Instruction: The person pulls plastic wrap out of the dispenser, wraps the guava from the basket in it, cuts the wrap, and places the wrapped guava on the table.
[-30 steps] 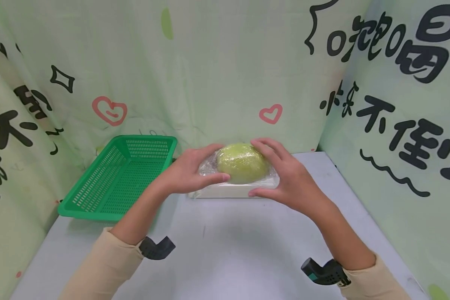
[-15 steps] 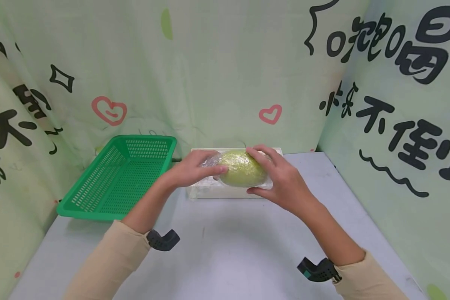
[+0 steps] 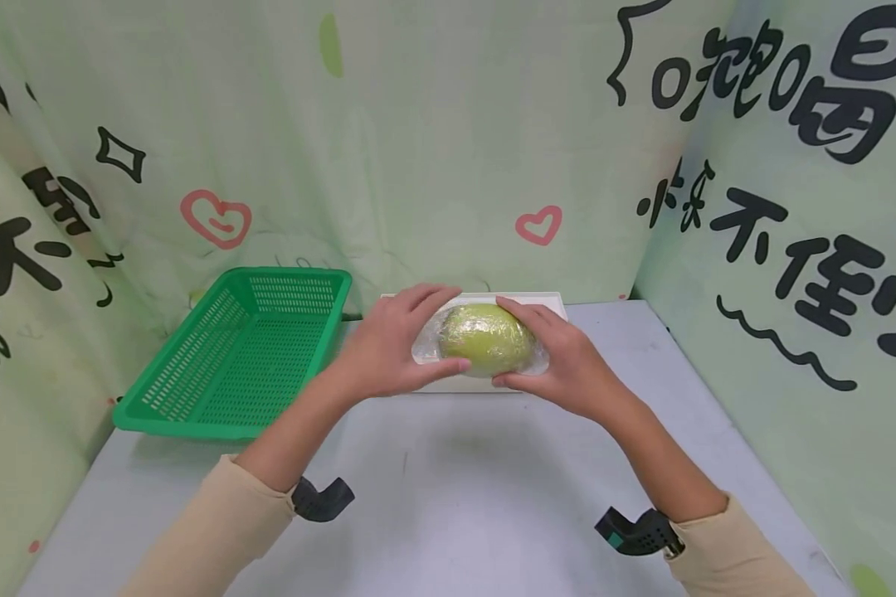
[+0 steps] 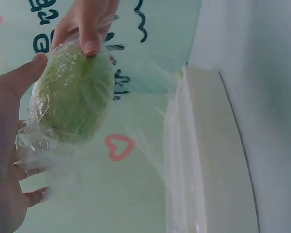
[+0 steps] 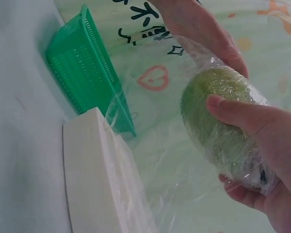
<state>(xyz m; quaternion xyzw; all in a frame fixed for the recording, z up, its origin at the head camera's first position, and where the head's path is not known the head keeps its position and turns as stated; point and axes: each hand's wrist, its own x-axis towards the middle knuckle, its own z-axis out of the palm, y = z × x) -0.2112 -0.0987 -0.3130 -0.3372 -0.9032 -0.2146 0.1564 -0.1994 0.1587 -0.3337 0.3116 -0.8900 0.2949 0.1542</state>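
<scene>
A yellow-green oval fruit (image 3: 487, 338), wrapped in shiny cling film, is held up in front of a long white box (image 3: 459, 385). My right hand (image 3: 578, 365) grips its right end, the thumb (image 5: 233, 111) lying across the film. At the other end my left hand (image 3: 388, 344) is spread, thumb near the fruit and fingers against loose film; firm contact with the fruit cannot be told. In the right wrist view, clear film (image 5: 157, 145) stretches between the fruit and the white box.
A green perforated plastic basket (image 3: 246, 356) stands to the left on the white table (image 3: 455, 497). Behind and at both sides hangs a pale green curtain (image 3: 433, 149) with black lettering and red hearts.
The fruit has come slightly down and nearer to me. My left hand closed in on its left end half a second ago, and its fingers are now spread wider again.
</scene>
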